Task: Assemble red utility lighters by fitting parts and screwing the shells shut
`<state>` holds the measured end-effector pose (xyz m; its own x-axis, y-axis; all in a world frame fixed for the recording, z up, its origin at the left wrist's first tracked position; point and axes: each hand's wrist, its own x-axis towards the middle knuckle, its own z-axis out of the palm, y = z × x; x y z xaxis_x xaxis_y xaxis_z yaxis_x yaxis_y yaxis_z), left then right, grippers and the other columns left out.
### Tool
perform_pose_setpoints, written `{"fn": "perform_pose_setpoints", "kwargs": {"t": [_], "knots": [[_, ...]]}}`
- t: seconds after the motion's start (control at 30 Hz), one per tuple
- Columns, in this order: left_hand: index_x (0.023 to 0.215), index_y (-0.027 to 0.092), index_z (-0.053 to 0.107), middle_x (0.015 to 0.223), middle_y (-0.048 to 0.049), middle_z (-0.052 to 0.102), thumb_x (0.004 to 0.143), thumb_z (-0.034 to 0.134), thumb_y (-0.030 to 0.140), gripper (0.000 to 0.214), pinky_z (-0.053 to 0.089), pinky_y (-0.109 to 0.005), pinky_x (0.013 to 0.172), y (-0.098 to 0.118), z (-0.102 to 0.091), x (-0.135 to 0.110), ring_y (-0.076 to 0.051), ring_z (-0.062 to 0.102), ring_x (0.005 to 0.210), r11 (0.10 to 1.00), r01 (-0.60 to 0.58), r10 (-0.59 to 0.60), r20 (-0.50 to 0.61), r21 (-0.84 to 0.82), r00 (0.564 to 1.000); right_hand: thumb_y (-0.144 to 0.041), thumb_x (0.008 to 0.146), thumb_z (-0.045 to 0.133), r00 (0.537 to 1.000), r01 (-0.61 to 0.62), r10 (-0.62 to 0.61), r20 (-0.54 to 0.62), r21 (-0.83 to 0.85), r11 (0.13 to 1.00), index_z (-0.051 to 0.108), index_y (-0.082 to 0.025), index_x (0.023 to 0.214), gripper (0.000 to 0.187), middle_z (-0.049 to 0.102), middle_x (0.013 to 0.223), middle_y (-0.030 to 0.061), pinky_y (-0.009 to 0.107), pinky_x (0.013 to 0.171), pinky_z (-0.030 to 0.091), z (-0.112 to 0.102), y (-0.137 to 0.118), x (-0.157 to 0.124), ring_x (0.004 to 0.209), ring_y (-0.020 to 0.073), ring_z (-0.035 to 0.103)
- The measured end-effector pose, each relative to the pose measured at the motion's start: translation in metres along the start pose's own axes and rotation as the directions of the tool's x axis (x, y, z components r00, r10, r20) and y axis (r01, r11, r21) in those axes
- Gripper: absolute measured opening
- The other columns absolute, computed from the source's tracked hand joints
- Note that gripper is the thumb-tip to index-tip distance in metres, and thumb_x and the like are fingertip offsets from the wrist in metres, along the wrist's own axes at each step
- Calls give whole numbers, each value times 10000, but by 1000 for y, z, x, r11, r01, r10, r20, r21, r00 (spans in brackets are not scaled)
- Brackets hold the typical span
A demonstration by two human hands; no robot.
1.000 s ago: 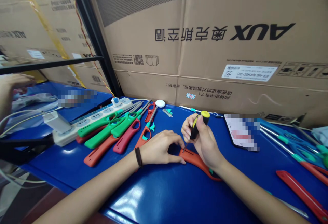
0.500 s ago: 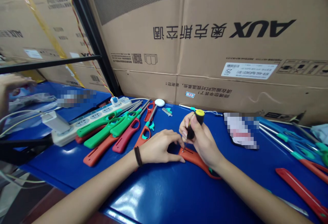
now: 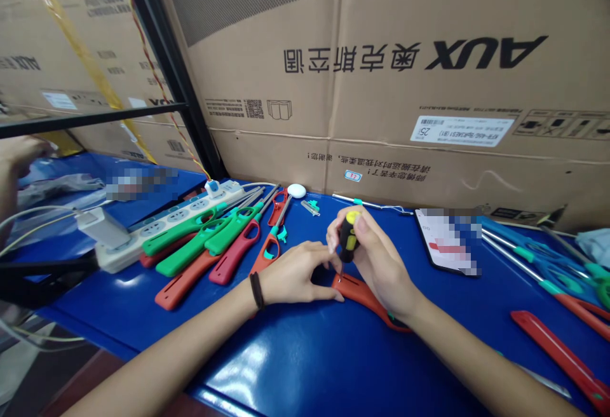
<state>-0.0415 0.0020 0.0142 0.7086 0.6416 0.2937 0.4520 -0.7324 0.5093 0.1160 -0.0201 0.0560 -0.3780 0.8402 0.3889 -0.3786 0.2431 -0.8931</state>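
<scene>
R hand [image 3: 381, 271] grips blk/yel screwdriver [image 3: 349, 239], tip down at L end of orange lighter [image 3: 361, 292], lying mid blue table [image 3: 305, 353]. L hand [image 3: 295, 274] pinches same end, thumb & finger. Green lighters [image 3: 190, 255] L, by wht pwr strip [image 3: 153, 230]; phone [image 3: 441, 239] far R.

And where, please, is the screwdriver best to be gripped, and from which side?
Probably by the screwdriver's thick black-and-yellow handle, coming from the right, where the right hand already grips it. It stands nearly upright, and its slim shaft runs down to the end of the orange casing, where the fingers of the left hand leave little room lower down.
</scene>
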Motion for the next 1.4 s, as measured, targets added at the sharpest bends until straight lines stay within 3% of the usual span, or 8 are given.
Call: {"fn": "perform_pose_setpoints", "kwargs": {"t": [0.23,0.43,0.6,0.77,0.93,1.1,1.3,1.4], "knots": [[908,169,604,905,-35,639,710,751,411,346,462,-286,779,1,-1,1,-187,593,829,1000,2,-2,9,7,1000,-475,962,300,999,-41,40,34,49,998,532,-230,974,338,484,776,-5,280,611,381,-2,-2,1,669,125,429],[962,168,605,930,-46,644,746,716,414,345,456,-309,825,-1,0,0,-202,599,875,1000,7,-7,32,-24,999,-304,837,631,999,30,-30,-15,32,999,449,-278,964,224,500,864,-34,257,613,399,-1,0,0,705,111,474],[919,174,618,906,-38,642,724,730,437,346,452,-297,794,-1,-1,1,-196,596,846,1000,9,-9,27,6,1000,-464,953,360,1000,7,-7,18,-33,999,546,-229,1012,305,501,872,9,278,634,401,-3,-2,1,712,122,458],[974,165,606,947,-46,650,758,705,414,343,449,-305,817,-1,0,1,-197,602,867,1000,-7,8,40,-26,999,-321,846,622,998,38,-40,-40,-45,998,470,-270,932,182,502,901,-25,260,617,403,-1,-4,2,710,110,476],[921,166,610,914,-43,649,733,727,423,339,458,-308,799,-1,-1,0,-200,598,849,1000,0,0,24,0,1000,-517,939,343,999,-48,47,-13,-64,997,534,-252,1042,342,488,809,7,298,599,412,-1,-3,0,671,141,459],[999,160,607,1005,-64,649,745,721,395,364,458,-322,845,-1,0,0,-215,601,929,999,0,1,35,-35,999,-360,817,649,995,30,-40,-91,-103,994,435,-272,940,262,521,997,-8,269,586,415,1,0,0,673,106,482],[902,162,646,901,-36,674,796,678,405,267,459,-266,791,4,-4,1,-173,613,851,998,2,-6,-77,-55,997,-505,943,356,999,-26,23,-32,-102,994,500,-259,1034,299,478,817,-8,296,622,393,0,-4,0,652,123,444],[839,164,664,841,-22,677,853,624,347,188,461,-229,741,5,-5,1,-143,620,793,997,-20,8,-159,-73,987,-454,920,454,1000,-25,24,-12,-90,996,496,-257,998,215,502,794,-15,289,608,392,0,-4,0,647,124,467]]}}
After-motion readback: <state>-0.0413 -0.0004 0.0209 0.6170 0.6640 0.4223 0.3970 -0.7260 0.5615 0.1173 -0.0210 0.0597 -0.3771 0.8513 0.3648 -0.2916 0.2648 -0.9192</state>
